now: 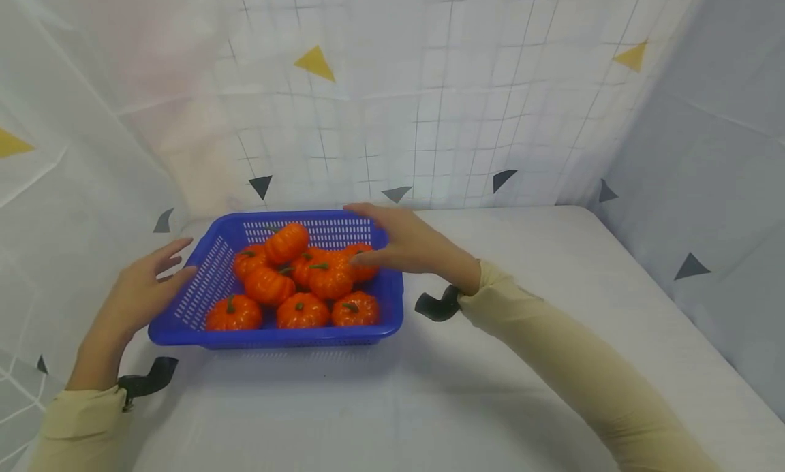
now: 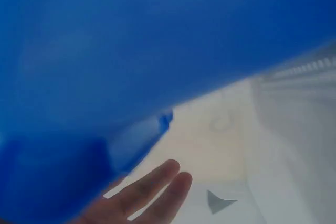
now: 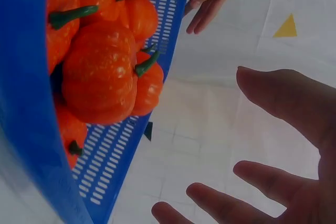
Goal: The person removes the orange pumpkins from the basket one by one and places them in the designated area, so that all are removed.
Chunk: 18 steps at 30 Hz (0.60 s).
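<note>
A blue plastic basket [image 1: 276, 336] with slotted walls holds several small orange pumpkins [image 1: 331, 278] with green stems, heaped toward its middle and right. At its left rim is my left hand [image 1: 140, 288], fingers spread and loosely bent, with the fingertips close to the edge. My right hand [image 1: 405, 244] reaches over the right back corner, thumb and fingers apart and holding nothing. In the right wrist view, the fingers [image 3: 273, 182] are spread in front of the pumpkins. The basket's blue side [image 2: 157, 40] fills much of the left wrist view, partly hiding the left hand [image 2: 142, 198].
The basket rests on a white-covered table [image 1: 490, 390], toward its left back. Behind stands a white sheet [image 1: 478, 118] with grid lines and coloured triangles; similar sheets hang at both sides. Each wrist carries a black curved piece [image 1: 438, 306] near its sleeve.
</note>
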Tool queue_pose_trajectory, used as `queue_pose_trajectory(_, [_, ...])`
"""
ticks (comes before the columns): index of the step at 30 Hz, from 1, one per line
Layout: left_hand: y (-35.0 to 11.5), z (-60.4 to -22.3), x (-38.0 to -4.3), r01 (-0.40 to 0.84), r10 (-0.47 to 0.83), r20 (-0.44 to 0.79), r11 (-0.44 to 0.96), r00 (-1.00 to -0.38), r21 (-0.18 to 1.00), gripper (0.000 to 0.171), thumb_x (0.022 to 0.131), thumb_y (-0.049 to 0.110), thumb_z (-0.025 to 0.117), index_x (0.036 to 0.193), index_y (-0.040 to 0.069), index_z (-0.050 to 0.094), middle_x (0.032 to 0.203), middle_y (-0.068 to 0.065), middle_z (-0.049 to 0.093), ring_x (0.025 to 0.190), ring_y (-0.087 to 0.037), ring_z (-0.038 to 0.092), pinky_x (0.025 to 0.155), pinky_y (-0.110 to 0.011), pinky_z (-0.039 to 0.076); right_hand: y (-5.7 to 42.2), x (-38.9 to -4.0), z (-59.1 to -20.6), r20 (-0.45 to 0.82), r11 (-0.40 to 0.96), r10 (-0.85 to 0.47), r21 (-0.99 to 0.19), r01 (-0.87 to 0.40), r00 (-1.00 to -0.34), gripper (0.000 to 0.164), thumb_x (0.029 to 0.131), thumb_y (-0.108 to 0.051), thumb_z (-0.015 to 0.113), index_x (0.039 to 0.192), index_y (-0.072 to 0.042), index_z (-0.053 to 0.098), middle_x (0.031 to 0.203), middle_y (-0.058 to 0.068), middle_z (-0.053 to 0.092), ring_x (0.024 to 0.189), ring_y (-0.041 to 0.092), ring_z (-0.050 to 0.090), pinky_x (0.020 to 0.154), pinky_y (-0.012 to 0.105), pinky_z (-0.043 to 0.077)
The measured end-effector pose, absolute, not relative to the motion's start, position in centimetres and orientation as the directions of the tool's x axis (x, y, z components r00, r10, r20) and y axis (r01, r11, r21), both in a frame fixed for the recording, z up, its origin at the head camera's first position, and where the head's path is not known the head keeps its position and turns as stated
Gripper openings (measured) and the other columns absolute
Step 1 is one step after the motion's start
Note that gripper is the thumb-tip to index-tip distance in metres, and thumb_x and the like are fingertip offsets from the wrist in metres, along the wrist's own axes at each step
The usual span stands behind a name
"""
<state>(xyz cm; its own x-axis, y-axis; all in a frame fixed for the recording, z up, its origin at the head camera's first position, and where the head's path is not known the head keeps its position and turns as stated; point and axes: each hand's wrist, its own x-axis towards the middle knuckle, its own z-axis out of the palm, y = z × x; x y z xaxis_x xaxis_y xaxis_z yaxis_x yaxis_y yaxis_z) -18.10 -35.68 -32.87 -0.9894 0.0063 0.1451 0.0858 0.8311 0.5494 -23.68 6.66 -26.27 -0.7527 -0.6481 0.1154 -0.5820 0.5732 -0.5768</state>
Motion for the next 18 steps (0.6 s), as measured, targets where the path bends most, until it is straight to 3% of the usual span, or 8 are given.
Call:
queue_pose_trajectory(7, [-36.4, -33.8, -18.8, 0.076, 0.053, 0.056, 0.745, -0.997, 0.663, 0.069, 0.110, 0.034, 0.054, 0.166, 0.009, 0.023, 0.160, -0.038, 0.025, 0.134, -0.069, 0.033, 0.095, -0.083, 0.034, 4.6, -24.5, -26.8, 0.054, 0.572, -0.686, -0.576, -0.584, -0.726, 0.081, 0.092, -0.035, 0.079, 0.162, -0.021, 0.040, 0.158, 0.007, 0.048, 0.143, 0.025, 0.045, 0.115, 0.049, 0.039])
queue_pose_trajectory(13, [-36.8, -34.6, -19.1, 0.153, 0.110, 0.107, 0.657, -0.988, 0.738, 0.061, 0.109, 0.026, 0.055, 0.162, 0.005, 0.033, 0.168, -0.024, 0.022, 0.137, -0.067, 0.031, 0.101, -0.082, 0.031, 3.1, -24.9, -27.5, -0.037, 0.597, -0.694, -0.588, -0.546, -0.719, 0.083, 0.090, -0.030, 0.080, 0.162, -0.023, 0.040, 0.160, 0.006, 0.045, 0.146, 0.026, 0.041, 0.116, 0.051, 0.037])
queue_pose_trajectory(18, [-37.3, -35.1, -19.1, 0.200, 0.141, 0.143, 0.591, -0.980, 0.781, 0.055, 0.109, 0.025, 0.056, 0.159, 0.006, 0.042, 0.170, -0.014, 0.023, 0.150, -0.054, 0.019, 0.111, -0.079, 0.014, 2.3, -25.1, -28.3, -0.095, 0.610, -0.690, -0.610, -0.506, -0.717, 0.084, 0.089, -0.026, 0.083, 0.162, -0.023, 0.041, 0.162, 0.006, 0.043, 0.147, 0.029, 0.038, 0.118, 0.053, 0.034])
